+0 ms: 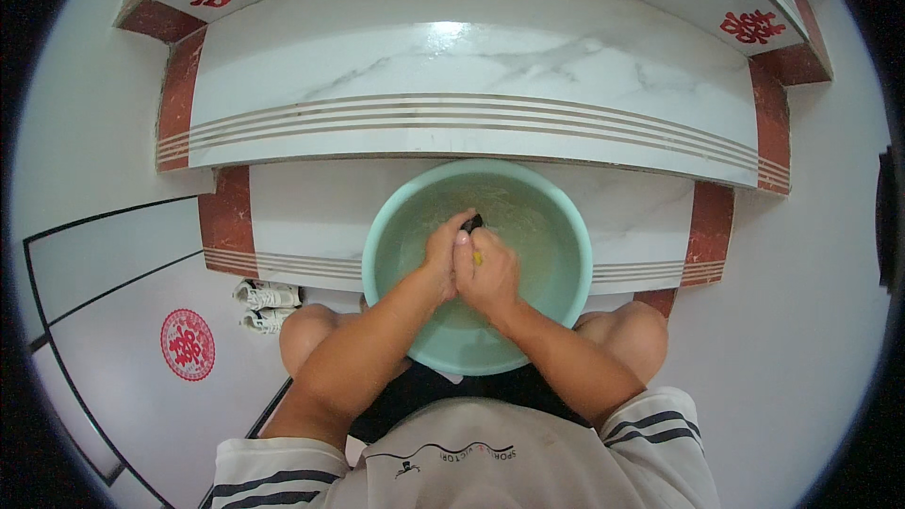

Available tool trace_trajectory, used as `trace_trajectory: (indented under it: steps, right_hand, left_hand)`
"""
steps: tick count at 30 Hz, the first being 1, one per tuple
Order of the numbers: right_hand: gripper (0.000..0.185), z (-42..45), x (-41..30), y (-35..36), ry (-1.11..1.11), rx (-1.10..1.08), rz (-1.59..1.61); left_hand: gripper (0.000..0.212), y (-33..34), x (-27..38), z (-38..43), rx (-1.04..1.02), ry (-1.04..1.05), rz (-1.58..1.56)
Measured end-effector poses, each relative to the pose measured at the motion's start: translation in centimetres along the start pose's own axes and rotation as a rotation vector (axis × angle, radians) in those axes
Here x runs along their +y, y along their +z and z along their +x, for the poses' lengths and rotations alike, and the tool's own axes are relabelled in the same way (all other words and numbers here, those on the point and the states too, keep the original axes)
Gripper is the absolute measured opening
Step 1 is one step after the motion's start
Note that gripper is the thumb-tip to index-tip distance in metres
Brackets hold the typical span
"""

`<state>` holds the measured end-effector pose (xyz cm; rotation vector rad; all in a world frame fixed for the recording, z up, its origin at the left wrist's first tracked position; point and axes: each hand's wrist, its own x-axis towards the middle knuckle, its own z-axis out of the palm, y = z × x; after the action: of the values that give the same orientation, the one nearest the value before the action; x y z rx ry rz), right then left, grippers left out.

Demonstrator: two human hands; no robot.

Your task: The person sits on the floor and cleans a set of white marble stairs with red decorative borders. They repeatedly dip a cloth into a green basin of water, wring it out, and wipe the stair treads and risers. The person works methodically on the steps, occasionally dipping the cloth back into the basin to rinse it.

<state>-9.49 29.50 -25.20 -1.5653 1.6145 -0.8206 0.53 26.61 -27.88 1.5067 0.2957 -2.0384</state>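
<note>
A pale green plastic basin (580,254), holding slightly cloudy water, sits in front of me on a marble-look stair tread. Inside its rim, my left hand (441,254) and my right hand (493,265) are pressed together around a small dark item (471,223). Its dark end pokes out beyond the fingers, and a yellow bit (478,256) shows by my right hand. Most of the item is hidden, so I cannot tell what it is. Both forearms reach in over the basin's near rim.
White stair treads (452,63) with reddish-brown borders rise ahead, the upper one close to the basin's far rim. White sneakers (267,304) stand left of my left knee (311,336). My right knee (629,336) is beside the basin. A white wall (792,339) runs along the right.
</note>
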Motion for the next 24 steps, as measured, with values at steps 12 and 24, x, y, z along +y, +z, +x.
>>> trace_trajectory:
  steps: [12, 24]
  right_hand:
    - [0.034, 1.3, 3.6, -2.1, 0.162, 0.014, -0.375]
    - [0.022, 0.7, -0.3, -0.4, 0.123, -0.066, 0.02]
  left_hand:
    - [0.057, -4.1, -1.8, -1.8, 0.654, 0.824, 1.015]
    - [0.049, -1.5, -0.1, 1.0, -0.037, 0.022, -0.053]
